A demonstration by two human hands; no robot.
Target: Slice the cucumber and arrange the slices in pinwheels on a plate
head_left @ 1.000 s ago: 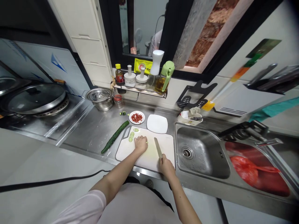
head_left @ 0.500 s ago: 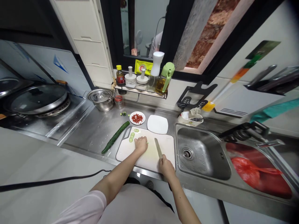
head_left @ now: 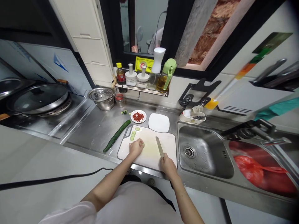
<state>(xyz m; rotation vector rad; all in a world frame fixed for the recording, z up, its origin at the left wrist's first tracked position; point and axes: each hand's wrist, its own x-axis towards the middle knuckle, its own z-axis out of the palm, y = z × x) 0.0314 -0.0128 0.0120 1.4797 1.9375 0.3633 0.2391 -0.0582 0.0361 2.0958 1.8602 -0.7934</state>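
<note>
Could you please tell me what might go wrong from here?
The left hand has its fingertips at a small cucumber piece on the same board as the knife in the right hand, so a careless stroke could nick a finger.
The whole cucumber lies loose with one end near the counter's front edge; a bump might roll it off.
The loose slices beside the left hand could be knocked about.

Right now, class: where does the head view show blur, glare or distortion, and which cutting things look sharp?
Head view throughout: orange-and-green-handled metal spatula, smeared; stainless-steel sink basin, soft sheen; black window frame, lines splaying, probably wide-angle distortion; long grey-bladed knife and whole dark-green cucumber, fairly crisp outlines.
</note>
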